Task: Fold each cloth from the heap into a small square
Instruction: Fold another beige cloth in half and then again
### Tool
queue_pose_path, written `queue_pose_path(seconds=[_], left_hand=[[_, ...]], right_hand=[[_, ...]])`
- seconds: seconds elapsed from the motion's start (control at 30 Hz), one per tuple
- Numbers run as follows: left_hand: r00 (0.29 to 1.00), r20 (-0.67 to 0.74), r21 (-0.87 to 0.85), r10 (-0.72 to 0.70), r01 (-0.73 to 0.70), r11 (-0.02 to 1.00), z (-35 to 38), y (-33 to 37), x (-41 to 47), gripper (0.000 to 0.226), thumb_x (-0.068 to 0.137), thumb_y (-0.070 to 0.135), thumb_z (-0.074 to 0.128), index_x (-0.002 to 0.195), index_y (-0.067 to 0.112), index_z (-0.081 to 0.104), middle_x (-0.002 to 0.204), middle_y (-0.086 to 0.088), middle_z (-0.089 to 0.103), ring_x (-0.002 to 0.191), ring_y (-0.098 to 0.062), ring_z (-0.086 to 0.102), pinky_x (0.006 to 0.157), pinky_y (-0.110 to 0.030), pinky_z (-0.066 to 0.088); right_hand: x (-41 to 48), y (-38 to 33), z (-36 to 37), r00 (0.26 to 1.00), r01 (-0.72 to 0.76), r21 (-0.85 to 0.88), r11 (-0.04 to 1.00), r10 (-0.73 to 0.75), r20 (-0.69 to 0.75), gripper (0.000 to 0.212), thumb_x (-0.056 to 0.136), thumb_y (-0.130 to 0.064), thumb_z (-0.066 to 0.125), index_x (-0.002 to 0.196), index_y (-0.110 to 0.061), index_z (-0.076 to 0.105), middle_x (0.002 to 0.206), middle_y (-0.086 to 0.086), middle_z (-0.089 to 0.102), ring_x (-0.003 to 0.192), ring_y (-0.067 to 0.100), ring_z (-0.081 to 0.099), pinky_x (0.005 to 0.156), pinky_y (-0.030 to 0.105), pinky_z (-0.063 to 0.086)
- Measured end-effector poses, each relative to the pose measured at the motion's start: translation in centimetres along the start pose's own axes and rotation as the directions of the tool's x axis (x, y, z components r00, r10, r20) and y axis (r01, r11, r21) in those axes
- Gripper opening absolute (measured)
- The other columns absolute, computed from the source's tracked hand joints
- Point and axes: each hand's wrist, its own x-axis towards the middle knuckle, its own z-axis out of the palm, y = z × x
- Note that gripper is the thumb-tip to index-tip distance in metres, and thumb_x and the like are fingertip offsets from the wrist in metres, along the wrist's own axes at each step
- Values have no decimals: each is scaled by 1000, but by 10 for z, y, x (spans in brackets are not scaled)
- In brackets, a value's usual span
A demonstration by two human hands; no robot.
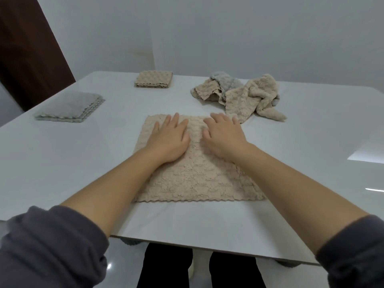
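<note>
Wall (228,38): is facing me, 12 o'clock.
Brown panel (27,48): is standing at 10 o'clock.
White table (62,163): is catching glare (367,156), 3 o'clock.
Floor (116,267): is shining, 6 o'clock.

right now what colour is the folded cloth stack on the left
The folded cloth stack is grey; head view.

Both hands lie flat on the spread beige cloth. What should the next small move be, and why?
Probably pinch the far edge and fold it toward the near edge. The beige cloth lies spread and smoothed, the left hand and right hand rest flat near its far edge gripping nothing, and it looks larger than the folded beige stack.
</note>
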Motion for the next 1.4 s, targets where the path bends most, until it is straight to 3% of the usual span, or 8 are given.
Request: queue_pose_path(seconds=[0.1, 0.27, 0.47, 0.57, 0.67, 0.93, 1.13, 1.4], left_hand=[[998, 63, -12, 14, -13, 1000, 6, 3, 17, 55, 102, 41, 15, 155, 29, 6, 163, -2, -6, 149, -21, -8, 119, -50, -4], [992, 68, 41, -109, 106, 994, 14, -21, 26, 58, 100, 50, 11, 155, 33, 2, 163, 0, -8, 149, -22, -8, 119, -51, -6], [939, 26, 47, -344, 342, 938, 5, -52, 13, 62, 101, 44, 12, 155, 17, 1, 162, -10, -9, 149, -29, -10, 119, -50, -6], [979, -43, 50, -201, 203, 978, 2, -25, -4, 62, 102, 39, 14, 155, 12, -2, 162, -11, -11, 148, -26, -12, 120, -47, -7], [999, 32, 27, -33, 32, 999, 9, 1, -26, 59, 103, 39, 13, 155, 17, -4, 162, -3, -13, 149, -19, -12, 120, -44, -6], [974, 46, 42, -224, 222, 974, 5, -29, -72, 63, 101, 43, 11, 155, 12, -3, 162, -7, -11, 149, -20, -11, 120, -42, -7], [999, 28, 5, -20, 20, 1000, 8, 6, -95, 62, 102, 42, 14, 155, 14, -3, 162, -1, -12, 148, -13, -13, 120, -41, -8], [993, 99, 63, -66, 61, 996, 9, -14, -125, 70, 98, 56, 10, 154, 18, -8, 161, 3, -16, 148, -13, -15, 120, -40, -8]], right_hand=[[22, -2, 10, 981, 30, 26, 999, -34, 189, 55, 103, -42, 14, 156, -27, 10, 164, 1, -3, 149, 27, -11, 117, 58, -7], [28, 9, 28, 976, -52, 63, 997, 38, 215, 59, 99, -55, 12, 154, -36, 7, 163, -3, -5, 149, 28, -10, 116, 60, -7], [16, 35, 23, 950, -261, 32, 965, 251, 185, 63, 99, -52, 9, 155, -24, 8, 163, 4, -6, 149, 29, -12, 113, 63, -11], [2, 13, 20, 979, -157, 15, 987, 154, 137, 63, 100, -48, 10, 156, -18, 4, 163, 6, -8, 149, 29, -13, 114, 60, -12], [-17, -13, 22, 981, -21, 66, 998, 7, 194, 62, 101, -46, 11, 156, -19, 1, 163, 2, -9, 149, 25, -13, 117, 57, -10], [-56, 12, 11, 967, -173, 53, 983, 160, 199, 65, 101, -49, 12, 156, -16, 3, 163, 4, -6, 149, 25, -12, 117, 55, -10], [-82, -37, 9, 985, 4, 113, 994, -24, 171, 65, 102, -46, 13, 155, -12, 1, 163, 5, -7, 149, 22, -11, 118, 51, -10], [-113, -13, 4, 970, 24, 84, 996, -43, 239, 68, 100, -55, 13, 156, -19, -3, 163, -2, -11, 149, 19, -13, 119, 49, -8]])
